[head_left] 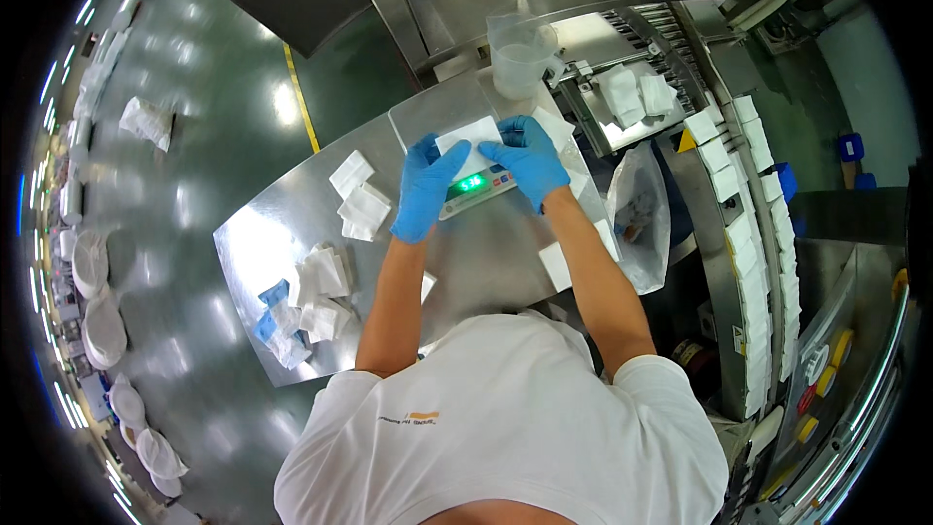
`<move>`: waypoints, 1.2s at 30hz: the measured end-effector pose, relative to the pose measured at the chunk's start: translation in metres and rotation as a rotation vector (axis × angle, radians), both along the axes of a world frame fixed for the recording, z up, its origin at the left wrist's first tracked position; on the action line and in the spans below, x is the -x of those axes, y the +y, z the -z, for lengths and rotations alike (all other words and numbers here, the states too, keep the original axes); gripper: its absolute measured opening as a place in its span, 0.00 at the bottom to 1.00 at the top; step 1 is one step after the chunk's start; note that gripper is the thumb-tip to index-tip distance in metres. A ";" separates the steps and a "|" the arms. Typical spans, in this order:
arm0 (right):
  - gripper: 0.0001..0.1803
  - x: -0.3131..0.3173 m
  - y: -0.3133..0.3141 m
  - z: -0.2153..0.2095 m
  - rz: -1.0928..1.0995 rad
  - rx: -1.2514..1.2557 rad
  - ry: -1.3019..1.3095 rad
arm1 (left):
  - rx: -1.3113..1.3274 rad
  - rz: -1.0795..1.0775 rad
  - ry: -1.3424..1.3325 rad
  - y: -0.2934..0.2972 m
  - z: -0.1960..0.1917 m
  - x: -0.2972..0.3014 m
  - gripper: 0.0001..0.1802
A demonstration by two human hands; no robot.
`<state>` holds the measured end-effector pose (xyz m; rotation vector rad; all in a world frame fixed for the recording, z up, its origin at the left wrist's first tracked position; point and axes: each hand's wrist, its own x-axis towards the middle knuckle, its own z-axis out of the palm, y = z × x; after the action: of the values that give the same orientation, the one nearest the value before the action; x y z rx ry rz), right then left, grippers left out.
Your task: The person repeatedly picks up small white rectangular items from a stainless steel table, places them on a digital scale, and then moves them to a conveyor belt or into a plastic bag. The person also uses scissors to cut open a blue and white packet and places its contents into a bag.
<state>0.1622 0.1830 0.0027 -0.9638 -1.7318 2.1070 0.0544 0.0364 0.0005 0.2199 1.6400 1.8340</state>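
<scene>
In blue gloves, my left hand (424,187) and my right hand (533,165) grip a folded white sheet (470,135) between them, thumbs on its near edge. It is held over a digital scale (476,192) with a lit green display; my hands hide part of the scale. Left of my left hand, a small stack of folded white sheets (362,206) lies on the metal table (466,267). More white sheets (573,170) lie close by my right hand and partly under my right forearm.
A clear plastic jug (518,56) stands at the table's far edge. Loose white pieces (323,290) and a blue-and-white wrapper (282,324) lie at the left. On the right are a plastic bag (643,219), a small platform with white pieces (632,92), and a conveyor lined with white packs (746,262).
</scene>
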 end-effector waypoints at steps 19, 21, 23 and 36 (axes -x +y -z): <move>0.23 0.058 0.181 -0.085 -0.201 -0.565 -0.012 | -0.015 0.300 0.608 0.166 -0.108 0.080 0.17; 0.23 0.051 0.175 -0.086 -0.201 -0.513 -0.013 | -0.074 0.321 0.525 0.162 -0.105 0.077 0.18; 0.23 0.030 0.157 -0.090 -0.220 -0.397 -0.027 | 0.008 0.368 0.582 0.146 -0.104 0.069 0.20; 0.24 -0.123 0.070 0.038 -0.082 -0.244 -0.257 | 0.312 0.776 0.552 0.095 -0.007 -0.047 0.18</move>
<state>0.2849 0.2534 -0.0355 -1.1468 -2.1263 1.8246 0.1015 0.1315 0.0072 1.1230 1.8007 0.9533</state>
